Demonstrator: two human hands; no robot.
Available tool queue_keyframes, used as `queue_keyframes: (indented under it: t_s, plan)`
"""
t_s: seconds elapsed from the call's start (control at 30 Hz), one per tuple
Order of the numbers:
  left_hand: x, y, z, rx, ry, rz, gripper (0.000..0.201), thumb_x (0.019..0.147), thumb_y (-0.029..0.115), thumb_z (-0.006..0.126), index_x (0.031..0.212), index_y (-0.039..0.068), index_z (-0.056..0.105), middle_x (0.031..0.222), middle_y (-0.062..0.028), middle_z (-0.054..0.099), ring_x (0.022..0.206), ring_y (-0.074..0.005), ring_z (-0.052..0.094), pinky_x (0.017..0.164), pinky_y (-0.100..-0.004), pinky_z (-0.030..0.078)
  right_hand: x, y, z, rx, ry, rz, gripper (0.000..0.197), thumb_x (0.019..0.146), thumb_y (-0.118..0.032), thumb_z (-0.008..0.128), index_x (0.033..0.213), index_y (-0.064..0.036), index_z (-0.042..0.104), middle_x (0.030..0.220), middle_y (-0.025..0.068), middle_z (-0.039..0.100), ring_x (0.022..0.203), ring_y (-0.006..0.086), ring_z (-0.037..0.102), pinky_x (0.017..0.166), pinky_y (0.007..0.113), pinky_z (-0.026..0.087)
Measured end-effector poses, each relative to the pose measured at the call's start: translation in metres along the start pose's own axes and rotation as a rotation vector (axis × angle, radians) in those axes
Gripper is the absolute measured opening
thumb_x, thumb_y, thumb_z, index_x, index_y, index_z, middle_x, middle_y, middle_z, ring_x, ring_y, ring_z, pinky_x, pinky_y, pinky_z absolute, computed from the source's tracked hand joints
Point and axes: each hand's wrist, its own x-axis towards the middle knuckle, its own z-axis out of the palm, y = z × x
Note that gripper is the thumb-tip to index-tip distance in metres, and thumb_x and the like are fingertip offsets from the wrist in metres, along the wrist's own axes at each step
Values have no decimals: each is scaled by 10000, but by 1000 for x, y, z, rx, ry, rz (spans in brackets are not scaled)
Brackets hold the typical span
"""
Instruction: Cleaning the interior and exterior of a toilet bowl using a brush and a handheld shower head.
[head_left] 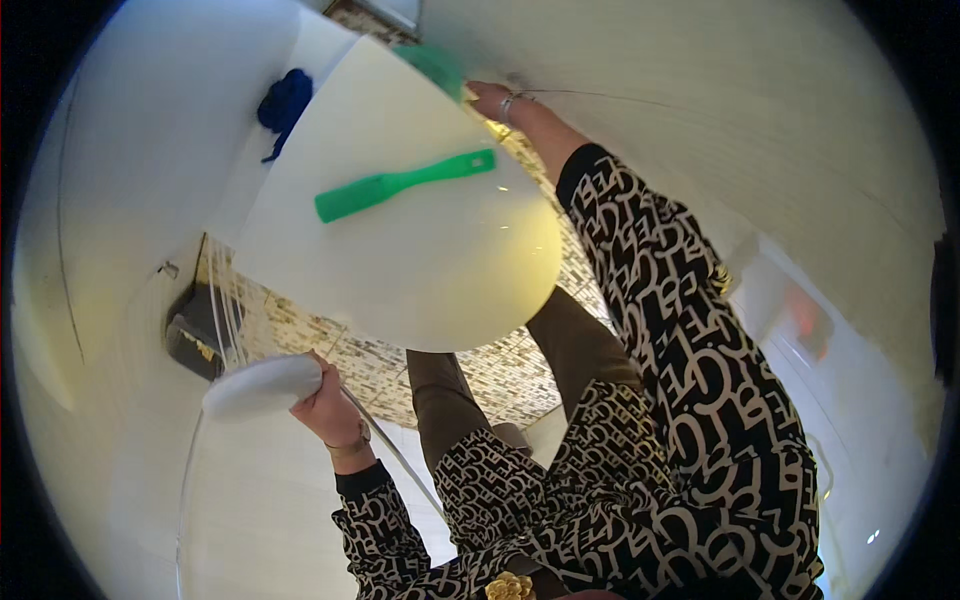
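Note:
My left hand (324, 404) is wrapped round the handle of a white shower head (262, 386), low on the left. Thin streams of water spray from it up toward the wall side. At the far right edge of a broad white surface with a rounded front (400, 270), my right hand (490, 101) has its fingers closed at a blurred green plastic piece (432, 68). The surface's edge hides part of that piece. On the white surface lies a flat green plastic tool with a narrow handle (405, 184), apart from both hands.
A dark blue bunched cloth (286, 100) sits at the far left of the white surface. Mosaic tiles (375, 368) cover the floor, where a dark grey bin-like object (198, 328) stands at the left. A metal hose (398, 452) runs down from my left hand. Pale walls surround me closely.

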Motion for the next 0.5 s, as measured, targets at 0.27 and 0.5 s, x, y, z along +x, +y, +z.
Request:
queue_keyframes:
  t_s: [0.27, 0.5]
  plan:
    - [-7, -10, -14, 105, -160, 291, 258, 620, -178, 514, 713, 59, 471, 792, -36, 471, 743, -160, 444, 958, -402, 368, 7, -15, -9, -636, -114, -34, 654, 895, -279, 488, 1453, -183, 159, 1274, 232, 498, 1112, 374, 537, 905, 468, 442]
    - [-16, -12, -32, 9, -165, 254, 261, 615, -176, 513, 718, 60, 470, 794, -45, 461, 751, -165, 439, 945, -389, 370, 1, -27, -24, -261, 148, -167, 546, 862, -267, 539, 1349, -118, 344, 1151, 228, 579, 1023, 355, 588, 846, 431, 476]
